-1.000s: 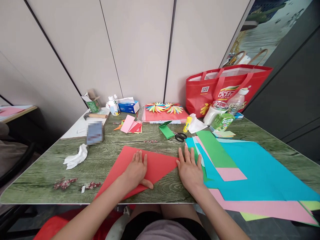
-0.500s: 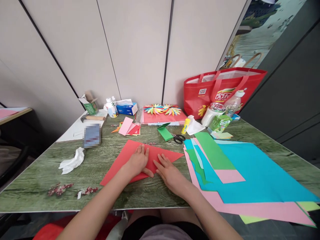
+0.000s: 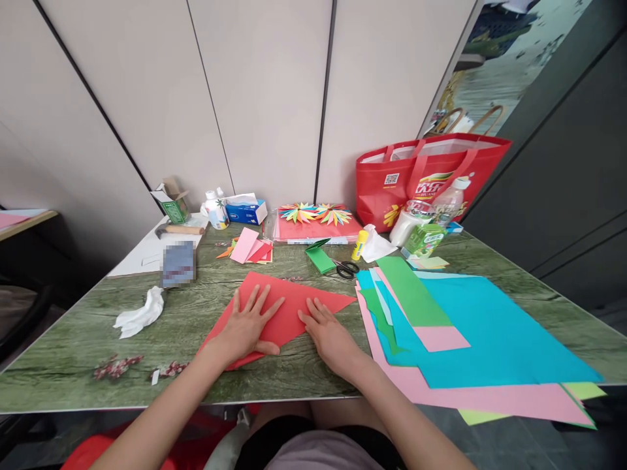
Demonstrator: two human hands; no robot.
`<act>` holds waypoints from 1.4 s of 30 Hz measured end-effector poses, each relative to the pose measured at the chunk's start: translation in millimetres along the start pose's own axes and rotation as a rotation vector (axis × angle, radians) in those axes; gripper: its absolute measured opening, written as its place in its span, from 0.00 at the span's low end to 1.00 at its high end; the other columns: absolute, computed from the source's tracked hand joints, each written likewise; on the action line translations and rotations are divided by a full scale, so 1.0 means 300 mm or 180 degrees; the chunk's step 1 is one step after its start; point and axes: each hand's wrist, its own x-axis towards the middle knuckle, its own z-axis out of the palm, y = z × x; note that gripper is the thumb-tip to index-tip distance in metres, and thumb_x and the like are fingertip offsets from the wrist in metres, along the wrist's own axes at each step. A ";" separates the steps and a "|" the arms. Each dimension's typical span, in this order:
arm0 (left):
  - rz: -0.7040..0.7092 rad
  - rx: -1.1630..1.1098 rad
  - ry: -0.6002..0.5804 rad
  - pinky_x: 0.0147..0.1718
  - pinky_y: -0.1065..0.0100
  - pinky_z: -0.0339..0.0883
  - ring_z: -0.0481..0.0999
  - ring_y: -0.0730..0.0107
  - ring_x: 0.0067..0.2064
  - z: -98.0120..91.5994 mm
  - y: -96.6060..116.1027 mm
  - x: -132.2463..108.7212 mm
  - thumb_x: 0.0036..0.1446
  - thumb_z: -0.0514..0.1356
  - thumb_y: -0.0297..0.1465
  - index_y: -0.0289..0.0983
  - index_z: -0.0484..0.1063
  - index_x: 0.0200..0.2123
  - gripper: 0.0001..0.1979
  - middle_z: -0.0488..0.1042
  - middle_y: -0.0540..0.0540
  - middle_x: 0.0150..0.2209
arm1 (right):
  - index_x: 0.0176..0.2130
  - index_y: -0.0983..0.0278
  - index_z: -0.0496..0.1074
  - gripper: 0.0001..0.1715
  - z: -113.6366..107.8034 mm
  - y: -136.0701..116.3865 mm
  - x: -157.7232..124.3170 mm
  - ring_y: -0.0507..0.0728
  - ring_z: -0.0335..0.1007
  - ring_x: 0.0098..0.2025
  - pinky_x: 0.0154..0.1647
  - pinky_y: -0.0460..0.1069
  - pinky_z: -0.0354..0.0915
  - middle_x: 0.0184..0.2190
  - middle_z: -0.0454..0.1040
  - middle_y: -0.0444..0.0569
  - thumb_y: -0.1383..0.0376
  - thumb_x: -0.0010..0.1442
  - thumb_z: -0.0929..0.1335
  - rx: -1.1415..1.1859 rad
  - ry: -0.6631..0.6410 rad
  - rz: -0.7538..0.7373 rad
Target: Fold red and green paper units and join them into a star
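A folded sheet of red paper (image 3: 289, 303) lies on the table in front of me, roughly a triangle with one point toward the right. My left hand (image 3: 245, 323) presses flat on its left part, fingers spread. On the right part rests my right hand (image 3: 330, 333), its fingers stretched out along the paper's near edge. Neither hand grips anything. Just beyond the paper are black scissors (image 3: 347, 269) and a folded green paper strip (image 3: 321, 258).
Right of the red paper lies a stack of coloured sheets, blue paper (image 3: 490, 333) uppermost. Behind stand a glue stick (image 3: 360, 245), a red bag (image 3: 382, 189), a tissue box (image 3: 245, 210) and paper stars (image 3: 333, 214). A hammer (image 3: 181, 230) and crumpled tissue (image 3: 142, 314) are left.
My left hand has slid left and toward me across the red paper, and its fingers have spread wider. The right hand stays nearly in place. The view has shifted slightly.
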 end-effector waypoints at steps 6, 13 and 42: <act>-0.0268 0.0059 -0.0093 0.51 0.35 0.26 0.32 0.42 0.63 0.024 -0.063 -0.117 0.41 0.60 0.52 0.50 0.43 0.61 0.46 0.34 0.36 0.64 | 0.57 0.66 0.59 0.29 -0.004 0.003 -0.003 0.58 0.39 0.64 0.60 0.57 0.47 0.62 0.47 0.58 0.77 0.58 0.56 0.0031 -0.0132 0.0027; -0.0459 0.0213 -0.0066 0.52 0.36 0.28 0.35 0.42 0.63 0.019 -0.085 -0.211 0.41 0.60 0.51 0.50 0.45 0.60 0.44 0.35 0.35 0.64 | 0.58 0.66 0.58 0.34 -0.029 -0.018 -0.010 0.58 0.40 0.64 0.60 0.54 0.47 0.62 0.47 0.58 0.81 0.53 0.56 0.0045 -0.0251 0.0103; -0.0535 -0.1126 0.2613 0.57 0.50 0.44 0.42 0.50 0.63 -0.002 -0.034 -0.225 0.52 0.59 0.39 0.42 0.34 0.63 0.43 0.36 0.36 0.65 | 0.33 0.64 0.68 0.10 -0.317 0.124 0.081 0.54 0.70 0.33 0.33 0.47 0.63 0.30 0.74 0.46 0.59 0.53 0.65 0.3097 0.1553 0.0257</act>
